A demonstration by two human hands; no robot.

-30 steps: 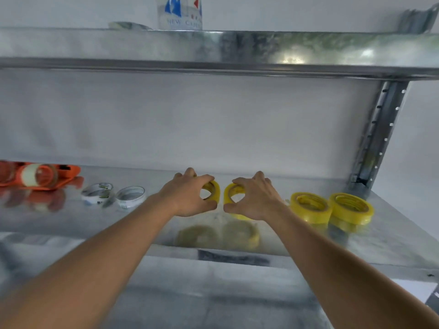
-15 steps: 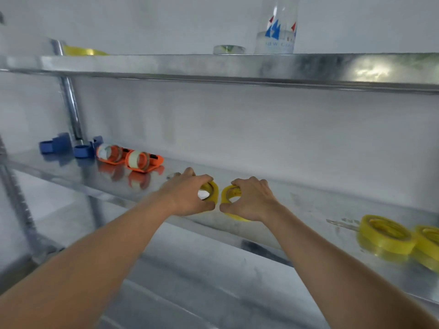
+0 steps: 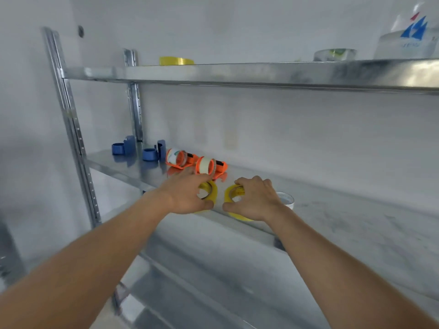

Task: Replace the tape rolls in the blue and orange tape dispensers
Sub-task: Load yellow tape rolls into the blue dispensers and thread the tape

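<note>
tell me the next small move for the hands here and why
Probably carry both rolls left toward the dispensers. The left hand and right hand each grip a yellow tape roll, while the orange dispensers and blue dispensers sit further left on the shelf.

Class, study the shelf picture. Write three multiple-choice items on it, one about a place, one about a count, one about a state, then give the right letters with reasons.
1. Where do the blue dispensers stand?
A. left of the orange dispensers on the middle shelf
B. on the top shelf
C. on the floor

2. How many orange dispensers are there?
A. one
B. two
C. four

3. What is each hand doing?
A. resting open and empty
B. pressing on a blue dispenser
C. gripping a yellow tape roll

Answers:
1 A: both blue ones sit at the shelf's left end, beside the orange pair.
2 B: two lie side by side.
3 C: the left hand closes on one yellow roll, the right hand on another yellow roll.
</note>
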